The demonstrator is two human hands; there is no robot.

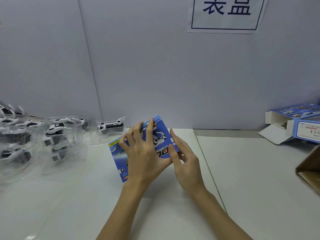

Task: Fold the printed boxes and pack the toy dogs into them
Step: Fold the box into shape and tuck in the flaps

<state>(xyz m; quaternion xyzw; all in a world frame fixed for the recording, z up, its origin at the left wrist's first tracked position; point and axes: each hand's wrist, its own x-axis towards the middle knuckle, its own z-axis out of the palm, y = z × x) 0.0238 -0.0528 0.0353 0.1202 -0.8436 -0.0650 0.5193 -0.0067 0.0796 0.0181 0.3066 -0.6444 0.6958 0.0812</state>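
Note:
A blue printed box (119,153) with a toy dog picture is held tilted just above the white table at centre. My left hand (142,151) lies spread over its printed face, fingertips at the far top edge. My right hand (183,158) grips the box's right edge, thumb pressed on the face. Black-and-white toy dogs in clear plastic shells (57,135) are piled at the left. One more packed toy dog (111,127) lies behind the box by the wall. Whether anything is inside the held box is hidden.
More blue printed boxes (301,125) with open white flaps sit at the far right by the wall. A brown cardboard carton (310,170) juts in at the right edge. A paper sign (226,13) hangs on the grey wall. A seam (209,170) runs across the white table.

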